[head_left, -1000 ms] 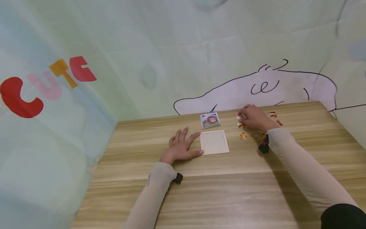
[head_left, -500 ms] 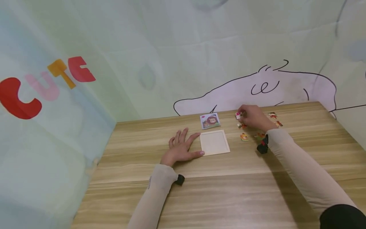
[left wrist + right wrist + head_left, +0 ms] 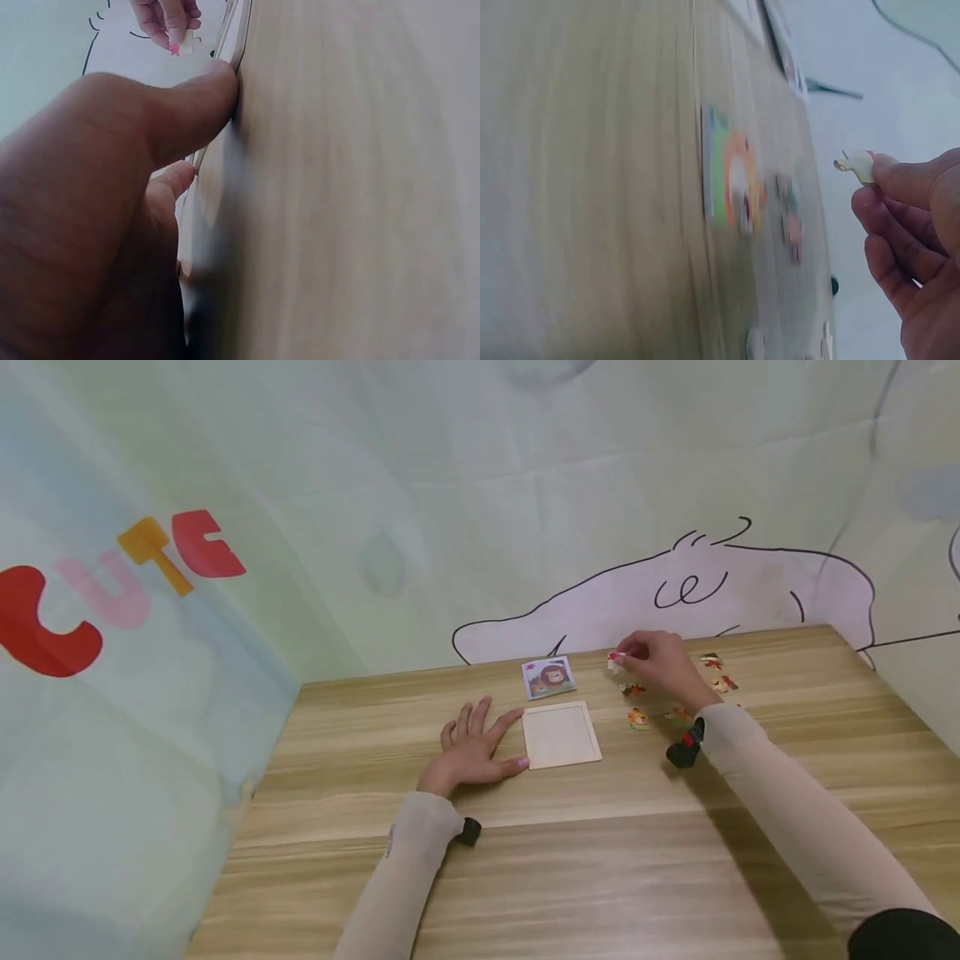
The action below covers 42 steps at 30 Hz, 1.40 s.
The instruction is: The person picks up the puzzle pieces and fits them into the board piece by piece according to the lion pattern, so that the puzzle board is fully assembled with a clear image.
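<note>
On the wooden worktop (image 3: 570,877) I count one pale square tray (image 3: 558,737); all clock directions are taken from it, with 12 pointing away from the person. One picture card (image 3: 548,677), printed with a lion, lies near it at 12 o'clock. The left hand (image 3: 474,752) is at 9 o'clock, its fingers straight and spread; two of them, thumb and index, touch the tray's edge. The right hand (image 3: 663,667) is at 2 o'clock, and its fingers pinch one puzzle piece (image 3: 614,662), raised above the worktop at 1 o'clock. Five loose pieces (image 3: 638,719) lie well visible between 2 and 3 o'clock; a sixth bit, beside the right sleeve (image 3: 810,810), is mostly hidden. Four letters (image 3: 153,553) are at 10 o'clock on the backdrop (image 3: 420,493).
</note>
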Tool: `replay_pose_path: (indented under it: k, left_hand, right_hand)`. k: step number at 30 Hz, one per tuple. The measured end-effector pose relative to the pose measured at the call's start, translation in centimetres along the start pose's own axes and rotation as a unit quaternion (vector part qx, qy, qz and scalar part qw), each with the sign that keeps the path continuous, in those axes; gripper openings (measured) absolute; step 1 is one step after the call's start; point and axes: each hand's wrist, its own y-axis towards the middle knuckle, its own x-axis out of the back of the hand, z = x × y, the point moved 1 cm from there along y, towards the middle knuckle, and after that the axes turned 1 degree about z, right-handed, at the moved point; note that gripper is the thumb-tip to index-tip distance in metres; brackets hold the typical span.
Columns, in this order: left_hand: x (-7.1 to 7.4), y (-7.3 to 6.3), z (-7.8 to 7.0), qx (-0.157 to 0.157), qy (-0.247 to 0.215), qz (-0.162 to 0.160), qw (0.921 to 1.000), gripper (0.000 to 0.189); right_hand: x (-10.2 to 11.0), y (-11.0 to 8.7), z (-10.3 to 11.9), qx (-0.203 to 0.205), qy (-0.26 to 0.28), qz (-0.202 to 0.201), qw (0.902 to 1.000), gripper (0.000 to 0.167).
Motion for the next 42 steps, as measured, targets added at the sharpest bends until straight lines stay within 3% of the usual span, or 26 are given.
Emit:
replay_pose_path:
  k: [14,19,25,42]
  left_hand:
    - [0.0,0.0,0.1,-0.001,-0.002,0.002,1.0,0.091]
    - [0.0,0.1,0.1,0.001,-0.003,0.004,1.0,0.091]
    - [0.1,0.0,0.0,0.005,-0.003,0.005,1.0,0.09]
    - [0.3,-0.2,-0.2,0.008,-0.005,0.01,0.9999,0.088]
  right_hand:
    - [-3.5,-1.5,2.5,0.067,0.08,0.034,0.994,0.014]
    - [-4.9,-1.8,3.8,0.065,0.094,0.053,0.992,0.015]
    - [-6.4,-1.9,5.4,0.045,0.081,0.089,0.9917,0.012]
    - [-9.6,-1.3,6.7,0.108,-0.003,0.092,0.9899,0.009]
